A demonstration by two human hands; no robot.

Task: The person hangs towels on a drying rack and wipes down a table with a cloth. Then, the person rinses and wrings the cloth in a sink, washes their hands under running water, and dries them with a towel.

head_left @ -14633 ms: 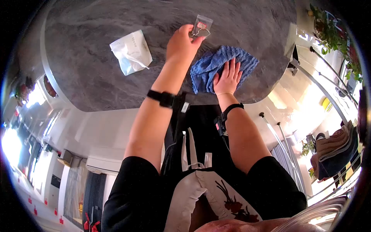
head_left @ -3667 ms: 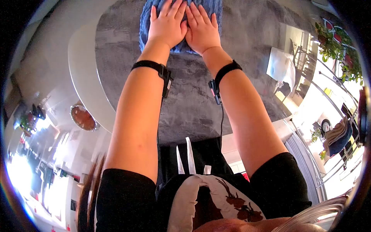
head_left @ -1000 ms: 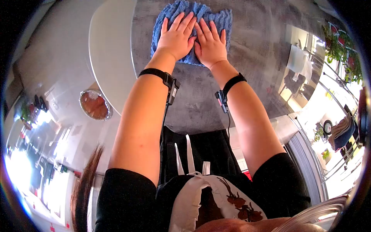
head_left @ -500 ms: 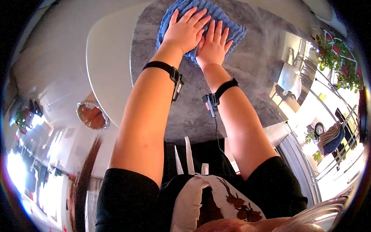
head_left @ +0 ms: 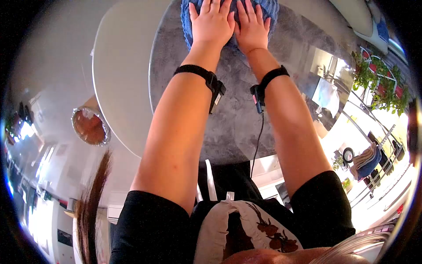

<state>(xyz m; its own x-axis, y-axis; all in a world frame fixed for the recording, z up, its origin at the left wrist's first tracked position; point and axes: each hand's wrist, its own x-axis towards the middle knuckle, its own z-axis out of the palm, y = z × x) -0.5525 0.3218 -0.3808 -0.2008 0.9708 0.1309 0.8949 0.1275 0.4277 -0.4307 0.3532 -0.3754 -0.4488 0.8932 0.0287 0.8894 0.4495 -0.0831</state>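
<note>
Both of my hands lie flat, side by side, on a blue textured cloth at the top of the view. My left hand has its fingers spread over the left part of the cloth. Over its right part, my right hand rests with fingers apart, its thumb close to my left hand. Beneath the cloth is a dark grey marbled tabletop. The cloth's far edge is cut off by the frame, and its middle is partly covered by my hands.
A pale rounded surface borders the grey tabletop on the left. Beyond it stands a round brown container with a shiny rim. Green plants and a metal rack with folded fabric are at the right.
Over the last second both hands and the cloth have shifted toward the top of the view. Earlier, my left hand held a small clear bag, which no longer shows. The hands remain flat on the cloth.
</note>
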